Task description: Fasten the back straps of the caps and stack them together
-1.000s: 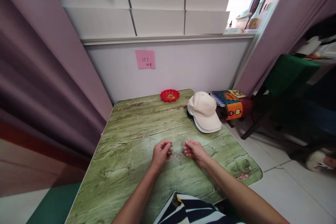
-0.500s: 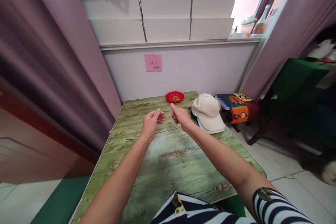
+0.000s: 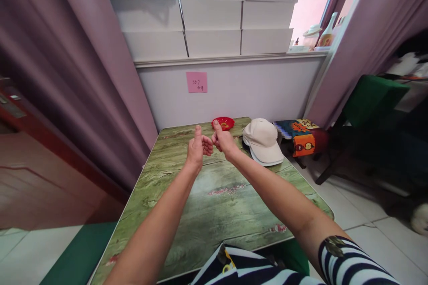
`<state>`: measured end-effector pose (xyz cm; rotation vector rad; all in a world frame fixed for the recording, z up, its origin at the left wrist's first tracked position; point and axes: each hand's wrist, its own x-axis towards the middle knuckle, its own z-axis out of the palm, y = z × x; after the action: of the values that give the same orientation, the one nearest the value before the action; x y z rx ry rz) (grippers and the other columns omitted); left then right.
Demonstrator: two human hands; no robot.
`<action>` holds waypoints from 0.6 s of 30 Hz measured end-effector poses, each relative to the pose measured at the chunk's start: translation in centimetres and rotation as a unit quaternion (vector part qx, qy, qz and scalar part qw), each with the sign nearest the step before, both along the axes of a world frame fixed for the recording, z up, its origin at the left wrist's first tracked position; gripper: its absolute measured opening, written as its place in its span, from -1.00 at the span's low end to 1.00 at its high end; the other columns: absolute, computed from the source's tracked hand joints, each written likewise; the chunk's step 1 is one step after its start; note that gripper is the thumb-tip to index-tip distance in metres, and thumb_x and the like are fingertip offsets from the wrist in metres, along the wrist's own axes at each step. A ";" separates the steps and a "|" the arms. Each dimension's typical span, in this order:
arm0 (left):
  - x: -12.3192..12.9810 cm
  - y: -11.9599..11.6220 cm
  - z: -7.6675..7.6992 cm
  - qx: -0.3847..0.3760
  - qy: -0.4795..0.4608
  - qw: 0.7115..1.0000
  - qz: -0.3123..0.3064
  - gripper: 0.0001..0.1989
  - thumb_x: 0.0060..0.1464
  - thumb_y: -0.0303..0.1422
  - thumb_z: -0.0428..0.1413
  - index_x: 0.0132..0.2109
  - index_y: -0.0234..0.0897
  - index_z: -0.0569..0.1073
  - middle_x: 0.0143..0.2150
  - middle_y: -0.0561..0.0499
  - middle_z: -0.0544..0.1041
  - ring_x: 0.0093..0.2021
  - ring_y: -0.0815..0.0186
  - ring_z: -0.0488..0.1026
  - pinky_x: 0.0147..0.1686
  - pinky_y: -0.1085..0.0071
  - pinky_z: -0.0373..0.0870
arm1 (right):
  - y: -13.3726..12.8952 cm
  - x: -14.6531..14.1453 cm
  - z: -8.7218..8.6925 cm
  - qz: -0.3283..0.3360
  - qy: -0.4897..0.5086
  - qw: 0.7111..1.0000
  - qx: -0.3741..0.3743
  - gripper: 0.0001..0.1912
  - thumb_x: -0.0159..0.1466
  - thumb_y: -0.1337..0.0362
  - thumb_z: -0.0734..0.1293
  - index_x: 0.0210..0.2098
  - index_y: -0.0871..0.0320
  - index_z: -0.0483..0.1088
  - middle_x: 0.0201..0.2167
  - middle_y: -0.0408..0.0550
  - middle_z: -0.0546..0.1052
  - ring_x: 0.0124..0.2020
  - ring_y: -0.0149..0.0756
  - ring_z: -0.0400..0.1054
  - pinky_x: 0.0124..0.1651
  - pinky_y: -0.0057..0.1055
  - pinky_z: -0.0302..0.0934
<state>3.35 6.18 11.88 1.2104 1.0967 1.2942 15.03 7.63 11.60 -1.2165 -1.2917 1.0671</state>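
Both hands are held up over the far half of a green wood-patterned table (image 3: 160,187), close together. My left hand (image 3: 199,147) has its thumb pointing up, apart from the loosely curved fingers, and nothing shows in it. Just to its right, my right hand (image 3: 223,140) has its thumb raised and its fingers curled in, with nothing visible in them. Behind my right hand lies a red dish (image 3: 228,124) near the table's far edge, partly covered by the thumb. A cream cap (image 3: 264,140) rests to the right of my right hand.
A pink note (image 3: 197,82) is stuck on the wall behind the table. Beyond the table's right edge stands a stool with a colourful cover (image 3: 306,142). Purple curtains (image 3: 110,75) hang on both sides. White boxes (image 3: 214,42) line the sill.
Both thumbs have lifted upright, and the left thumb has moved away from its fingers. My two hands have come closer together. The view has shifted slightly.
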 end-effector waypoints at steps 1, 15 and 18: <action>0.0 -0.5 -0.2 0.005 0.004 1.000 -0.003 -0.27 0.01 0.30 -0.11 -0.55 -0.34 0.42 -0.65 -0.04 0.42 -0.67 0.38 0.35 -0.64 0.48 0.27 | -0.5 -0.1 -0.3 -0.005 0.003 1.000 0.002 -0.25 0.19 -0.39 0.01 -0.68 0.13 0.26 -0.81 -0.24 0.19 -0.70 -0.46 0.10 -0.56 -0.48 -0.02; -1.0 -4.3 -3.0 0.149 0.207 0.966 0.044 -0.29 0.02 -0.32 0.15 0.32 -0.23 0.15 -0.41 0.09 0.50 -0.57 0.42 0.38 -0.47 0.49 0.33 | -5.6 1.5 -3.1 -0.095 -0.222 0.960 0.144 -0.39 0.23 0.14 0.32 0.22 0.19 0.20 -0.54 -0.23 0.45 -0.49 -0.37 0.31 -0.37 -0.49 0.12; -1.3 -4.5 -0.5 0.248 0.417 0.866 0.120 -0.05 0.01 -0.50 0.11 0.44 -0.16 -0.21 -0.33 0.06 0.54 -0.47 0.34 0.44 -0.35 0.44 0.35 | -5.9 2.3 -0.5 -0.154 -0.429 0.868 0.199 -0.17 0.26 0.27 0.29 0.40 0.16 -0.18 -0.36 -0.10 0.54 -0.33 -0.25 0.39 -0.23 -0.42 0.17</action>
<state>2.08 1.72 11.40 2.2061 1.6105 1.2976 17.37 1.76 11.09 -1.5550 -1.7724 -0.0441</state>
